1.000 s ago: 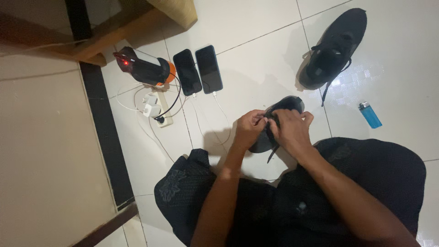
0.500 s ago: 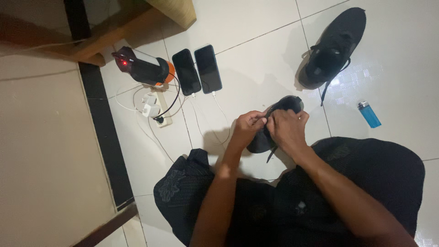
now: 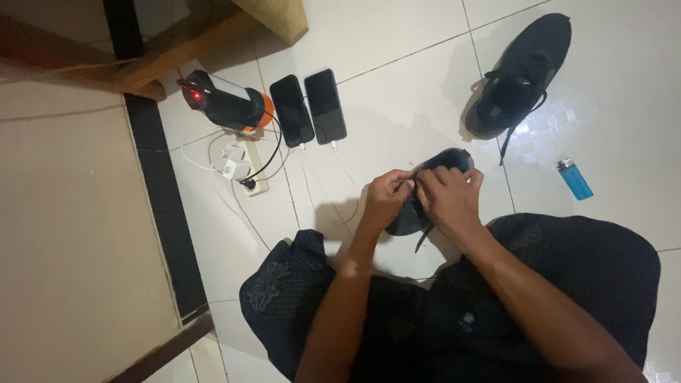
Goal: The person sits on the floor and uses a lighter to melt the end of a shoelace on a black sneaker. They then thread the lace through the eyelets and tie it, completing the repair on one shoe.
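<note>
We are sitting on the white tiled floor with a black shoe in front of our knees, near the middle of the view. Our left hand is pinching the black lace at the shoe's upper, and our right hand is closing over the top of the same shoe, fingers curled around it; a loose end of lace is dangling toward six o'clock. The second black shoe is lying well apart at about one o'clock, and a blue lighter at three o'clock. We are judging the main risk to be the thin lace slipping from the pinch, or being pulled unevenly. At ten o'clock two dark phones are charging from a white power strip; a wide elbow swing could be snagging those cables.
</note>
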